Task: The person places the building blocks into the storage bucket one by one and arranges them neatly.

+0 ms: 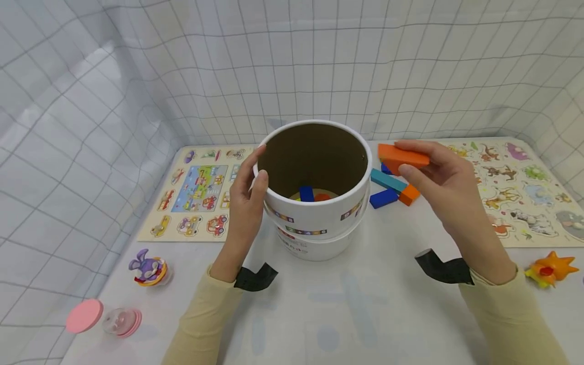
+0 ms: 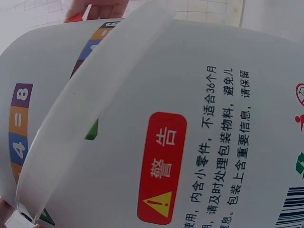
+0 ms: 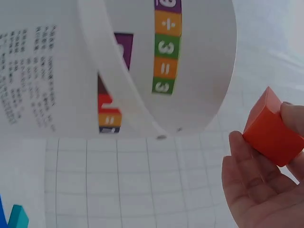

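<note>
A white bucket (image 1: 315, 251) with printed number strips stands in the middle, its handle hanging across the front. My left hand (image 1: 244, 203) holds the bucket's left side, thumb and fingertips at the rim. In the left wrist view the bucket wall (image 2: 128, 156) hides most of that hand. Raised to the right of the bucket, my right hand (image 1: 456, 182) pinches an orange block (image 1: 401, 156) between thumb and fingers. The right wrist view shows this orange block (image 3: 270, 135) apart from the bucket. Inside, a blue block (image 1: 306, 193) and an orange piece (image 1: 322, 196) lie on the bottom.
Teal (image 1: 388, 180), blue (image 1: 383, 198) and orange (image 1: 409, 194) blocks lie right of the bucket. Picture boards (image 1: 146, 230) (image 1: 524, 241) flank it. At left are a purple rabbit toy (image 1: 148, 268) and pink round items (image 1: 85, 315); an orange spiky toy (image 1: 550, 268) sits right.
</note>
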Demonstrator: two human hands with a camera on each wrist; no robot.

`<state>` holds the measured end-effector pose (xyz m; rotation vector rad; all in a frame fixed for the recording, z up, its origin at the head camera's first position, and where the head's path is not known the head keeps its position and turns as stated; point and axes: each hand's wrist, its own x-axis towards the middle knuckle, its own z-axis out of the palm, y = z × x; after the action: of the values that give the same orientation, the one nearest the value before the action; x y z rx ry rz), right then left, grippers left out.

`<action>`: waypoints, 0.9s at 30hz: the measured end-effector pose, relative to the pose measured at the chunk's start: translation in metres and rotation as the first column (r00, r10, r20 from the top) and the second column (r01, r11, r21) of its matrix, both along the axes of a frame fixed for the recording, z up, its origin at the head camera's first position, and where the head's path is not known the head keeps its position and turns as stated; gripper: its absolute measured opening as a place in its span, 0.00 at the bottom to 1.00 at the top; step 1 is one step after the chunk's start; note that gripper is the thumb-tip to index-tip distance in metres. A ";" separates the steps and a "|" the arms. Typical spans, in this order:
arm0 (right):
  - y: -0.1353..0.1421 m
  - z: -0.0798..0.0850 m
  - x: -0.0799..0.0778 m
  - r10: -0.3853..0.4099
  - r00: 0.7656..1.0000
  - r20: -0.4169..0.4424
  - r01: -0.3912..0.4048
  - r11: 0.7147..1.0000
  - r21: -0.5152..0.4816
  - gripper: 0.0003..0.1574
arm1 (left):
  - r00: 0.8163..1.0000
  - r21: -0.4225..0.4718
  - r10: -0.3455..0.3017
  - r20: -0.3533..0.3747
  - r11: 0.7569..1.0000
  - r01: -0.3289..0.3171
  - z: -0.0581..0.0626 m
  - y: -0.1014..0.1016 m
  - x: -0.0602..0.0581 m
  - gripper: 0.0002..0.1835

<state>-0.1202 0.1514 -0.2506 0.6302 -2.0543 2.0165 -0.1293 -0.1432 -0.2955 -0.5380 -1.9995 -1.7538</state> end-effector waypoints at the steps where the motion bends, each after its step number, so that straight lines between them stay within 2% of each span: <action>1: -0.006 0.004 -0.001 0.020 1.000 -0.014 -0.019 0.999 0.032 0.22 | 1.000 -0.001 0.002 -0.001 1.000 -0.002 0.000 0.000 0.000 0.27; 4: -0.025 0.011 -0.008 0.043 0.997 -0.070 -0.029 0.982 0.188 0.21 | 1.000 -0.007 0.012 0.004 1.000 -0.012 -0.001 -0.001 0.000 0.28; 7: -0.038 0.012 -0.017 0.044 0.986 -0.162 0.018 0.932 0.361 0.20 | 1.000 -0.008 0.014 0.007 1.000 -0.013 -0.002 0.000 0.000 0.27; 9: -0.043 0.010 -0.022 0.057 0.979 -0.198 0.035 0.901 0.432 0.20 | 1.000 -0.007 0.012 0.006 1.000 -0.011 -0.002 0.000 0.001 0.27; 12: -0.046 0.008 -0.027 0.088 0.974 -0.211 0.024 0.878 0.479 0.20 | 1.000 -0.004 0.006 0.001 1.000 -0.006 -0.001 0.001 0.001 0.28; 20: -0.048 0.013 -0.032 0.140 0.976 -0.165 -0.020 0.820 0.572 0.18 | 1.000 0.002 0.003 -0.009 1.000 -0.003 0.002 0.001 0.001 0.27; 23: -0.048 0.012 -0.032 0.136 0.979 -0.151 -0.025 0.819 0.574 0.17 | 1.000 0.000 0.004 0.002 1.000 -0.004 0.004 0.001 0.002 0.26; 27: -0.047 0.005 -0.029 0.114 0.975 -0.190 -0.001 0.860 0.510 0.17 | 1.000 -0.001 0.004 0.019 1.000 -0.004 0.011 0.004 0.008 0.25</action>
<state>-0.1497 0.1048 -0.2452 0.9609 -2.4572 1.3386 -0.1215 -0.1390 -0.2846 -0.5197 -2.0126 -1.7621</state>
